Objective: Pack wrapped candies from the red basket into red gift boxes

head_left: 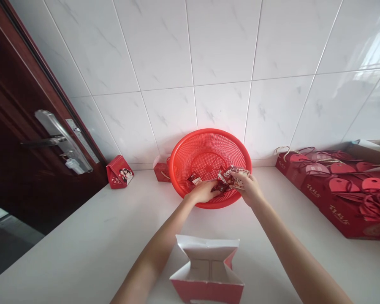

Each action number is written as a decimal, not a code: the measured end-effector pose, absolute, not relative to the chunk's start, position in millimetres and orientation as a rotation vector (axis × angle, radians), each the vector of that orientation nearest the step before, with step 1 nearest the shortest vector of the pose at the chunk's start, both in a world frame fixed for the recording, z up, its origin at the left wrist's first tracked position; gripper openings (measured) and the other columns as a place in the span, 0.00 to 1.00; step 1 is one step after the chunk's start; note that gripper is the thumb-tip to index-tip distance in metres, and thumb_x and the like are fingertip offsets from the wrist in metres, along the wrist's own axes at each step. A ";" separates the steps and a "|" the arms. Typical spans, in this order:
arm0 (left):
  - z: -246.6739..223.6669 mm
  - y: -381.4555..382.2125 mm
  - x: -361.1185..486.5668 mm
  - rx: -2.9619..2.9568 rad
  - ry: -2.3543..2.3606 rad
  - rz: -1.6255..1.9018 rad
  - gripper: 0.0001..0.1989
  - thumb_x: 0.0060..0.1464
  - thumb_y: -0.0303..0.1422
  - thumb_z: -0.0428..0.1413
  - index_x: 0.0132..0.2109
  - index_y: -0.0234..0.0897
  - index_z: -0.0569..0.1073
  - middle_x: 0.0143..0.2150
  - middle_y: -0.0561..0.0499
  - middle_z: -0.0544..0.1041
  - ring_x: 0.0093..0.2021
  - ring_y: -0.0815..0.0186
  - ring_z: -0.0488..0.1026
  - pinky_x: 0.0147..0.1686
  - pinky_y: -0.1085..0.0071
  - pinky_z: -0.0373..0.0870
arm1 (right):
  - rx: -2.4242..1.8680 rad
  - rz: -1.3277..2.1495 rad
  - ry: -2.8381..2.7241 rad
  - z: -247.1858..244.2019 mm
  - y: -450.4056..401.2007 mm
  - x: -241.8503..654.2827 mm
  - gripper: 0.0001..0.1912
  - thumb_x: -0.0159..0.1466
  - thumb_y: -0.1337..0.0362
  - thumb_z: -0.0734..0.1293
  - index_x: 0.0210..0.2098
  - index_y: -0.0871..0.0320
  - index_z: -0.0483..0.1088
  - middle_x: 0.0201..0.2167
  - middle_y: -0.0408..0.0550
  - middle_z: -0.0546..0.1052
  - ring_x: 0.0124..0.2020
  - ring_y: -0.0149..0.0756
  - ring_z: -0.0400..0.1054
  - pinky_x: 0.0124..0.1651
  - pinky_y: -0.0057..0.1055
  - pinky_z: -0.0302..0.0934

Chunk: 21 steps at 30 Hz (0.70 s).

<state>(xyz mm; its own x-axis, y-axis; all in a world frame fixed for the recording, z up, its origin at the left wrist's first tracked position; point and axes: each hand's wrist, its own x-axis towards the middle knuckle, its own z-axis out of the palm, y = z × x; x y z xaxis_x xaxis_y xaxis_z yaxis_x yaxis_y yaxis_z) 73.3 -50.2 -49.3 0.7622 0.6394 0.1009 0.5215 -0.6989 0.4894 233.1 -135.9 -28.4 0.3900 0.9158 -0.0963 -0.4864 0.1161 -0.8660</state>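
A red plastic colander basket (pixel 209 131) leans tilted against the tiled wall, its mouth facing me. Several small packets of wrapped candy (pixel 225 174) lie at its lower front side. My left hand (pixel 203 192) reaches over the near rim, with its fingers closed on a dark red candy wrapper. At the right side of the rim, my right hand (pixel 248 185) pinches a brown and cream candy packet (pixel 240 179). Between my forearms stands an open red paper gift box (pixel 207 291), white inside, with nothing seen in it.
A closed red gift box (pixel 118 173) stands on the white counter (pixel 114 228) at the left. Another red box (pixel 162 169) is partly hidden behind the colander. Rows of red gift boxes with cord handles (pixel 329 194) fill the right side. A dark door (pixel 25 105) borders the left.
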 end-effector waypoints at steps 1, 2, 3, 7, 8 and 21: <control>-50.7 -49.0 73.1 2.490 0.886 0.395 0.11 0.58 0.33 0.56 0.46 0.40 0.78 0.39 0.48 0.83 0.41 0.54 0.80 0.39 0.67 0.71 | -0.981 1.107 -0.548 -28.2 -136.1 233.3 0.10 0.46 0.67 0.78 0.25 0.61 0.75 0.24 0.49 0.79 0.24 0.33 0.73 0.25 0.25 0.69; -52.0 -47.8 73.0 2.455 0.902 0.428 0.10 0.59 0.33 0.55 0.45 0.40 0.79 0.36 0.49 0.83 0.38 0.56 0.80 0.38 0.68 0.71 | -0.978 1.109 -0.554 -27.8 -136.3 233.3 0.11 0.46 0.67 0.79 0.25 0.61 0.75 0.24 0.49 0.79 0.24 0.33 0.72 0.25 0.25 0.70; -53.2 -46.5 73.0 2.416 0.929 0.469 0.09 0.60 0.32 0.54 0.43 0.39 0.79 0.34 0.50 0.83 0.36 0.57 0.80 0.38 0.68 0.71 | -0.976 1.109 -0.555 -27.2 -136.4 233.2 0.11 0.45 0.67 0.79 0.26 0.61 0.75 0.24 0.48 0.79 0.24 0.33 0.73 0.25 0.25 0.70; -56.8 -40.8 74.1 2.296 1.097 0.649 0.10 0.62 0.31 0.52 0.44 0.37 0.78 0.37 0.48 0.83 0.41 0.56 0.80 0.42 0.66 0.71 | -0.978 1.103 -0.534 -25.3 -136.1 232.2 0.11 0.45 0.69 0.78 0.26 0.60 0.75 0.26 0.48 0.80 0.26 0.34 0.73 0.27 0.26 0.71; -57.4 -39.2 74.4 2.272 1.138 0.692 0.12 0.63 0.31 0.51 0.47 0.36 0.77 0.41 0.46 0.83 0.43 0.56 0.80 0.44 0.65 0.72 | -0.980 1.104 -0.528 -25.0 -136.1 232.0 0.10 0.45 0.69 0.78 0.26 0.60 0.75 0.26 0.48 0.80 0.26 0.34 0.73 0.27 0.26 0.71; -46.3 -42.4 76.2 2.389 1.046 0.914 0.08 0.55 0.25 0.57 0.39 0.38 0.80 0.45 0.46 0.82 0.50 0.57 0.77 0.57 0.62 0.68 | -1.000 1.102 -0.540 -28.8 -134.3 236.7 0.11 0.45 0.67 0.79 0.27 0.59 0.76 0.27 0.47 0.81 0.25 0.34 0.74 0.27 0.27 0.72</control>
<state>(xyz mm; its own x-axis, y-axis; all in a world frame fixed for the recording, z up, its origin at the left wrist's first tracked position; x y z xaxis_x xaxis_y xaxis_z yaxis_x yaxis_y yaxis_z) 76.2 -42.4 -46.3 0.5127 0.7535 0.4116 0.5090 -0.6528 0.5610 236.7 -134.3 -28.8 0.3914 0.9143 -0.1042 -0.4782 0.1053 -0.8719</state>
